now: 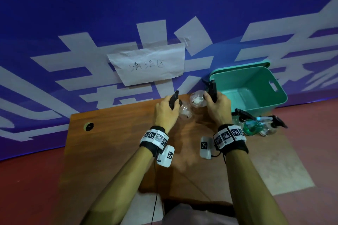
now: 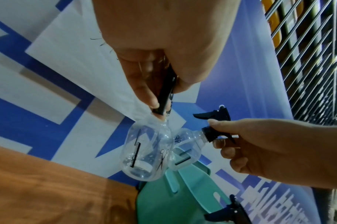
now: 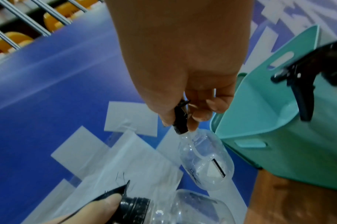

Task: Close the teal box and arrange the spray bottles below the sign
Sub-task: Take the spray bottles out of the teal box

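Both hands grip clear spray bottles by their black trigger heads: left hand (image 1: pixel 165 110) holds one bottle (image 1: pixel 185 111), right hand (image 1: pixel 218 107) another (image 1: pixel 197 99), side by side just below the paper sign (image 1: pixel 147 64). Right of the sign, the teal box (image 1: pixel 256 87) stands open. Only the left wrist view shows scissors printed on both bottles. Bare wooden desk (image 1: pixel 109 142) extends left beneath the sign.

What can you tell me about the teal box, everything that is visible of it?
The teal box is an open bin that looks like smooth plastic, with sloping walls, a rolled rim and a slot handle cut in its right wall. It appears empty; only its pale bottom shows. It stands by the blue wall, right of the paper sign, at the far right end of the wooden table. A teal piece, perhaps its lid, stands behind it. Neither hand touches it; spray bottles lie in front of it.
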{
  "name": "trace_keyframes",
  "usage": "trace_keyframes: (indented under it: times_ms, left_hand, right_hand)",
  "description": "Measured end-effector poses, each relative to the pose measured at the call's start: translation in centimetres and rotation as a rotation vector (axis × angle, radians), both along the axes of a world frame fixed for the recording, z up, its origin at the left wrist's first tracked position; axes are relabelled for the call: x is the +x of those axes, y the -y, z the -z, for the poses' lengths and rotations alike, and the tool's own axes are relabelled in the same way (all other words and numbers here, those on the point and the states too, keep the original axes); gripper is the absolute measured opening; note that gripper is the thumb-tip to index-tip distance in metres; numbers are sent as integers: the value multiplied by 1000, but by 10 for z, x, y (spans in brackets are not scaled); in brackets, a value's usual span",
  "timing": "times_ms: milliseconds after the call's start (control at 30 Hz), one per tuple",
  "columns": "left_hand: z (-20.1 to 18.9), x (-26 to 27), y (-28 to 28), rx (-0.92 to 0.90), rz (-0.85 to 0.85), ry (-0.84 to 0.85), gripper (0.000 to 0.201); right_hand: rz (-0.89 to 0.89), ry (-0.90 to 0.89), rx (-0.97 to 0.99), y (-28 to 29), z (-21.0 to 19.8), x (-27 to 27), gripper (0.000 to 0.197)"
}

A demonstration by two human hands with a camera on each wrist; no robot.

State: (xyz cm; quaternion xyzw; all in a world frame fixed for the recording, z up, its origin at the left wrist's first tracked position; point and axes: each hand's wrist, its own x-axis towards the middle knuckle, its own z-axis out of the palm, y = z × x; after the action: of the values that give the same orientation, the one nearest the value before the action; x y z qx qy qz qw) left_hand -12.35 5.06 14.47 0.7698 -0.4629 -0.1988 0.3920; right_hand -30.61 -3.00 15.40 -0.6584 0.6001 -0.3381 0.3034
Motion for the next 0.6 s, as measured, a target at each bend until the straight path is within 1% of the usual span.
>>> trace_keyframes:
  times_ms: [100, 200, 267, 433, 600]
  left_hand:
    - [-5, -13, 3, -62, 25, -1, 17]
    - [-13, -26, 5, -102, 20, 20, 19]
    - [-19, -35, 7, -123, 10, 44, 21]
    - [-34, -66, 17, -141, -29, 109, 24]
    - [-42, -119, 35, -150, -65, 158, 26]
  right_hand:
    - [37, -22, -13, -3, -10, -27, 31]
    - [35, -25, 5, -1, -17, -52, 25]
    - [20, -16, 8, 6, -21, -68, 27]
    - [-26, 20, 6, 38, -25, -102, 33]
    - [-131, 79, -32, 74, -33, -140, 32]
